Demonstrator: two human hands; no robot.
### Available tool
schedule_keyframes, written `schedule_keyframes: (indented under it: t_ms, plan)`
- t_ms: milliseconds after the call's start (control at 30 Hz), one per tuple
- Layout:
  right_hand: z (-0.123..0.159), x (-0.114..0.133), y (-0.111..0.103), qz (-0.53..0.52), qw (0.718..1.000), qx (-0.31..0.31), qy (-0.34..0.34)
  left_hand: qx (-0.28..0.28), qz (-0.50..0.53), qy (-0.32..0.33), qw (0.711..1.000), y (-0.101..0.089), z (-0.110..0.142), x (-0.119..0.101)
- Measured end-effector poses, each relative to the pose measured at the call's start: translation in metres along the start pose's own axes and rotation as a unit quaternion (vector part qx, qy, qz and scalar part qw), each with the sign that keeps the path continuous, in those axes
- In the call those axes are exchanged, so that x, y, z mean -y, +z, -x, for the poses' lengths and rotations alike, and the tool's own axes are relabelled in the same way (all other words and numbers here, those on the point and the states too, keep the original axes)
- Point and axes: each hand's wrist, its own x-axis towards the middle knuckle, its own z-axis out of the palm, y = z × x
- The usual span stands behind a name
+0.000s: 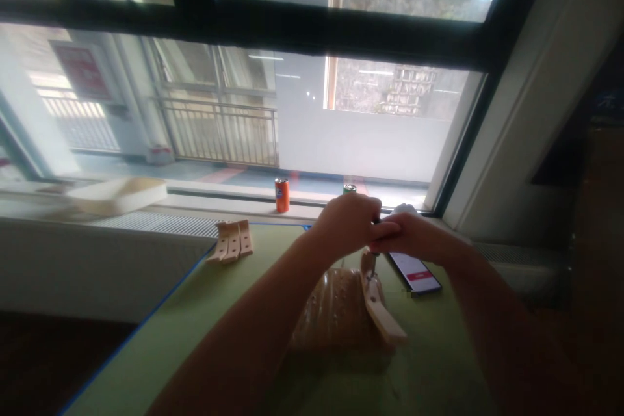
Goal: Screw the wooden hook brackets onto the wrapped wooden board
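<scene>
Keep the slim metal-shafted tool square to the pale angled wooden piece; left hand and right hand fingers grip its handle.

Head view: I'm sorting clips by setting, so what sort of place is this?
Probably an indoor workroom: a tool stands against a wood piece above a green table, with a large window showing a railing beyond.
</scene>
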Motion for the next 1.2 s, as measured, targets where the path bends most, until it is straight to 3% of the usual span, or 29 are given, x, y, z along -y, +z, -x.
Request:
schedule_keyframes:
  t_ms: [100,200,333,433,600,800,1000,1200]
  plan:
    - [0.002,-0.011,-0.002,-0.041,0.999,0.021,-0.01,-0.015,0.058,0.037,0.998,0.003,0.001,-0.003]
    - [0.005,-0.02,-0.009,-0.046,0.998,0.046,-0.015,0.015,0.131,0.112,0.985,0.004,0.001,-0.004]
    - [0.009,-0.025,-0.016,-0.064,0.992,0.106,-0.001,0.035,0.135,0.149,0.979,0.005,0.0,-0.002]
    - [0.009,-0.022,-0.015,-0.034,0.992,0.118,0.002,0.023,0.115,0.146,0.982,0.006,0.0,-0.003]
    - [0.005,-0.017,-0.01,0.055,0.995,0.076,0.015,-0.015,0.048,0.102,0.994,0.009,0.001,-0.005]
    - [0.002,-0.02,-0.01,0.016,0.998,0.062,0.017,-0.051,0.029,0.053,0.997,0.014,0.0,-0.003]
    - [0.004,-0.024,-0.013,-0.001,0.997,0.076,0.007,-0.012,0.12,0.108,0.987,0.01,0.0,-0.005]
    - [0.005,-0.029,-0.014,-0.017,0.996,0.082,0.009,-0.04,0.074,0.09,0.992,0.012,-0.002,-0.008]
